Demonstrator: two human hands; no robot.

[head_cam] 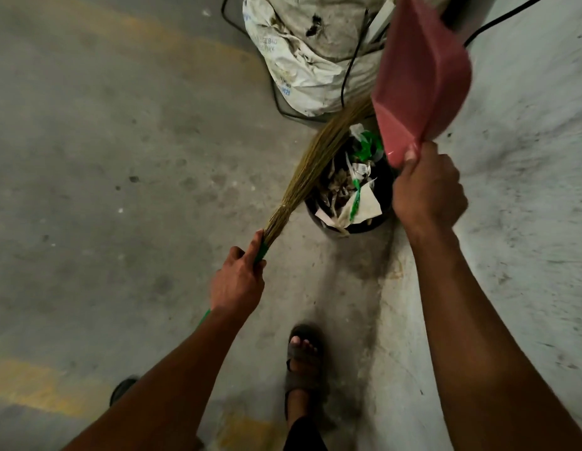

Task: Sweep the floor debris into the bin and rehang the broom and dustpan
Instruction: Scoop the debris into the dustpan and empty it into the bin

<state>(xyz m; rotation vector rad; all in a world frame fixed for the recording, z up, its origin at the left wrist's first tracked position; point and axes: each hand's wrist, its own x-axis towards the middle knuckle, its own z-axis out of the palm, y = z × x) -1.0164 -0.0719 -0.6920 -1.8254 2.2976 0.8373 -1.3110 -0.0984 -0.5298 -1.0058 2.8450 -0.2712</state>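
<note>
Right hand [427,190] clamped round dustpan [423,73] handle; pan tipped up over bin [345,219]. Thin plastic, likely light, stiff.
Left hand [239,278] wraps broom [318,157] at green binding; bristles soft, springy, reaching across bin. Best held at handles.

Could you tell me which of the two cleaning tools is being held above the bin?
The pink plastic dustpan, gripped by the right hand, is raised over the black bin; the straw broom in the left hand slants beside it.
</note>
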